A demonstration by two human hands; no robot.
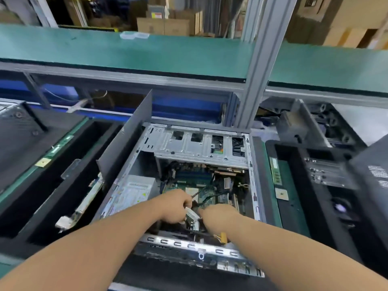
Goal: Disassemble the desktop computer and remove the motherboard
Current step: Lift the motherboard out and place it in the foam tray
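Crowding hands point(195, 208), cables point(210, 196) cross the motherboard point(201, 185).

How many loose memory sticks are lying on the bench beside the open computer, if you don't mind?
2: one memory stick right of the open computer, another far left. Others may be hidden.

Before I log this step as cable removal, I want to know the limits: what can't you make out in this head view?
- What the left hand and right hand grip: the fingers cover most of the pale part.
- The motherboard: its near edge is hidden by both hands, its far edge by the drive cage.
- The power supply label: blurred.
- The print on the black panel, cut off by the right edge: too small.
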